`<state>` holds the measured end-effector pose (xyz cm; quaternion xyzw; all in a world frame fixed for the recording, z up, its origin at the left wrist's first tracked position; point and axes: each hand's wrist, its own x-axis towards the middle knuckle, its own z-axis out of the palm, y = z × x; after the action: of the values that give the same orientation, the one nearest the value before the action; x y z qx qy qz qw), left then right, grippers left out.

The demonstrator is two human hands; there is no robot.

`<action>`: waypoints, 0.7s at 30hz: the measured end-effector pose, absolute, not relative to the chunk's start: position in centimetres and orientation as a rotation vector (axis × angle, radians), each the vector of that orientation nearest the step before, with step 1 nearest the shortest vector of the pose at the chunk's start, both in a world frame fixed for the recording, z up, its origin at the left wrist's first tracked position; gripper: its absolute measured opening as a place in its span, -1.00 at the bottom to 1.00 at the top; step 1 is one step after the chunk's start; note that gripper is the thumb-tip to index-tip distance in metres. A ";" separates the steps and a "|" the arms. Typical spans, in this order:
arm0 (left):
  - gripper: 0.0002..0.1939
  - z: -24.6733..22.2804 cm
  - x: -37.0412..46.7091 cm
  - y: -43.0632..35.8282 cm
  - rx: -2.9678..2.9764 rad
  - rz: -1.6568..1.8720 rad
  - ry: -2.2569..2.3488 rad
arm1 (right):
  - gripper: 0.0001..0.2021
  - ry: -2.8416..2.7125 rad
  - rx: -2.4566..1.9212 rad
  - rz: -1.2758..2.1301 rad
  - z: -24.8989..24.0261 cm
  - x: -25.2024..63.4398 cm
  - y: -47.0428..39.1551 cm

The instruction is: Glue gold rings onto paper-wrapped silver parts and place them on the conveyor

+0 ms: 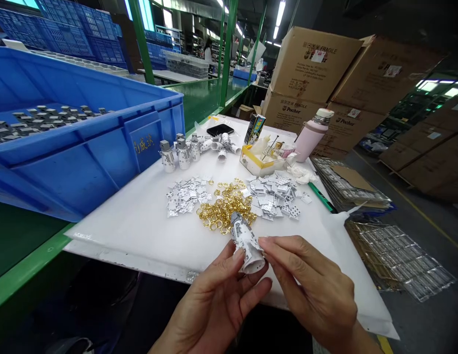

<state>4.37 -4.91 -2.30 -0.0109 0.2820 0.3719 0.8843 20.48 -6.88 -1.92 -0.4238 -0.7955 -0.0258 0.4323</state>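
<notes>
My left hand (221, 290) holds a white cylindrical model part (247, 243) with a grey tip, tilted, its open round end toward me. The fingers and thumb of my right hand (313, 280) are pinched together at the part's right side; whatever sits between them is too small or hidden to make out. Just beyond the part lies a pile of gold rings (227, 204). Small white flat pieces (188, 195) are heaped left of the rings, and another heap of white pieces (275, 196) is on the right.
Similar model parts (182, 153) stand or lie at the back left, near a black phone (220, 129). A yellow-edged tray (258, 162) and a pink bottle (312, 135) are at the back right. A blue crate (140, 142) borders the left; cardboard boxes (310, 64) rise behind.
</notes>
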 end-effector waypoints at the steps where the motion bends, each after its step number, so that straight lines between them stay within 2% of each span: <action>1: -0.54 -2.3 4.4 -4.9 -0.022 0.776 0.587 | -0.62 -1.995 -1.052 -0.057 -1.9 20.5 -6.9; 15: -0.58 -2.4 4.2 -5.0 0.027 0.790 0.565 | -0.55 -2.050 -0.991 0.063 -2.3 20.7 -7.2; 21: -0.47 -2.2 4.2 -5.0 0.049 0.826 0.636 | -0.50 -1.996 -0.980 0.155 -2.9 20.6 -7.2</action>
<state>4.17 -4.97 -2.22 0.0236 0.3036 0.3946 0.8669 20.60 -7.24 -2.89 -0.3948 -0.8038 0.0626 0.4407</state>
